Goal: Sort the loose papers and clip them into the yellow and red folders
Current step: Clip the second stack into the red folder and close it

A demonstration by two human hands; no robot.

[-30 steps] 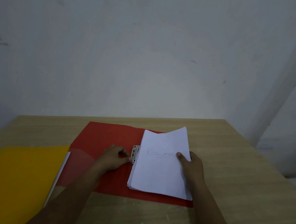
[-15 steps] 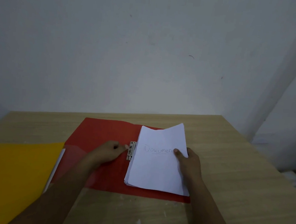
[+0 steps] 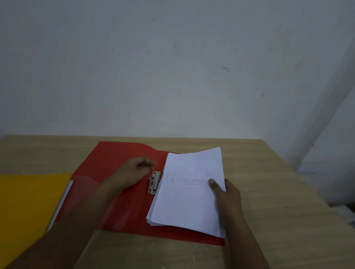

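A red folder (image 3: 111, 171) lies open on the wooden bench (image 3: 273, 210), a stack of white papers (image 3: 187, 201) on its right half. The right hand (image 3: 228, 194) pinches the stack's right edge, thumb on top beside the written word, fingers underneath. Just left of the stack sits a metal clip (image 3: 154, 182); the left hand (image 3: 134, 171) rests beside it, fingers curled together, touching the clip's lever. Farther left of that hand lies a closed yellow folder (image 3: 11, 209).
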